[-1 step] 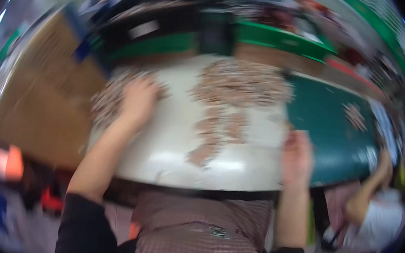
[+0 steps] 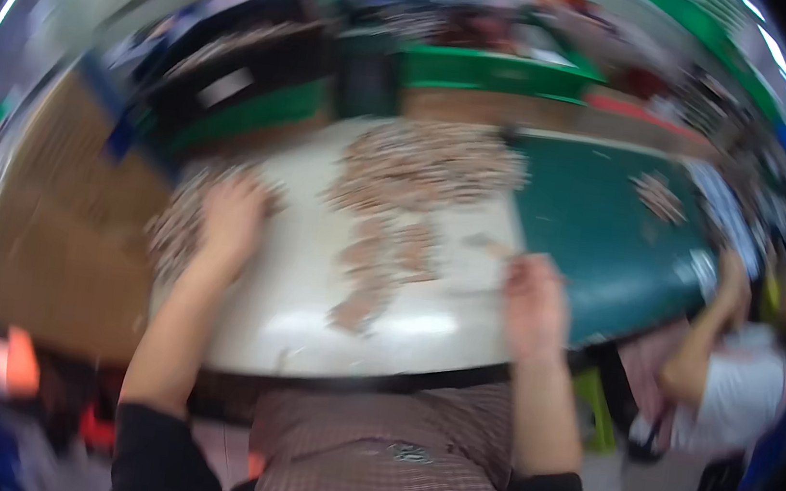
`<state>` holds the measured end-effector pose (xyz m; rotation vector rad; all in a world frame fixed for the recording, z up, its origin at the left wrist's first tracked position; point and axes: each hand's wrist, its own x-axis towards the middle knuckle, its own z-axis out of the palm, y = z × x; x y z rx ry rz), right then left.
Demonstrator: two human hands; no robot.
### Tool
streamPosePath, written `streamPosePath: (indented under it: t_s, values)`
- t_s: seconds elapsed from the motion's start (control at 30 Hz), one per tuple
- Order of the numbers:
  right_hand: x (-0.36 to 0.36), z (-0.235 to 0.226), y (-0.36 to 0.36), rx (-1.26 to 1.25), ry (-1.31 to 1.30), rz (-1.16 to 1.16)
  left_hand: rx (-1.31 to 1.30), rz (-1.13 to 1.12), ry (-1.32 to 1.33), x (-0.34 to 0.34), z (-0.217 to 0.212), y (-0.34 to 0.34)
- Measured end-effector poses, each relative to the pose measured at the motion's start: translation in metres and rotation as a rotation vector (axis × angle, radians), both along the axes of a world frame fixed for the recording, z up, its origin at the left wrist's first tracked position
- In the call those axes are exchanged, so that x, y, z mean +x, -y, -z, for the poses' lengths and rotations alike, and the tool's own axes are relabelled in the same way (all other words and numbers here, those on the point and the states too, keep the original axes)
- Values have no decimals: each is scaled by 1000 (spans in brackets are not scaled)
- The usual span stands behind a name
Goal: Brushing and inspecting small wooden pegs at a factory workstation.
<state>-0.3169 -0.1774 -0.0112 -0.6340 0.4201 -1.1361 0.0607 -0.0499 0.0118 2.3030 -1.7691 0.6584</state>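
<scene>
Compared with the earlier frame, nothing is clearly moving. Left hand (image 2: 229,217) is lying open on the left pile (image 2: 184,222); right hand (image 2: 533,305), grip unclear through blur, is resting lower right. Pieces may be slipping off the table (image 2: 305,333) edge if swept carelessly.

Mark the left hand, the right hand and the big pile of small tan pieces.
left hand (image 2: 229,219), head view, back of hand.
right hand (image 2: 532,303), head view, back of hand.
big pile of small tan pieces (image 2: 426,167), head view, pile's middle.
</scene>
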Motion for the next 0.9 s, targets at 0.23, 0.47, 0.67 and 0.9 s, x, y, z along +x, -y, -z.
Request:
streamPosePath:
  t_s: [0.23, 0.47, 0.67, 0.9]
  values:
    - [-12, 23, -36, -2, 61, -130, 37, 31, 85, 5, 16, -1]
    - [-13, 24, -22, 16, 51, -245, -149, 157, 92, 7, 25, 3]
    - [-16, 28, -16, 31, 115, -266, -224, 117, 86, -19, 7, -11]
    - [-12, 21, -24, -3, 106, -267, -334, 0, -519, -38, 15, -69]
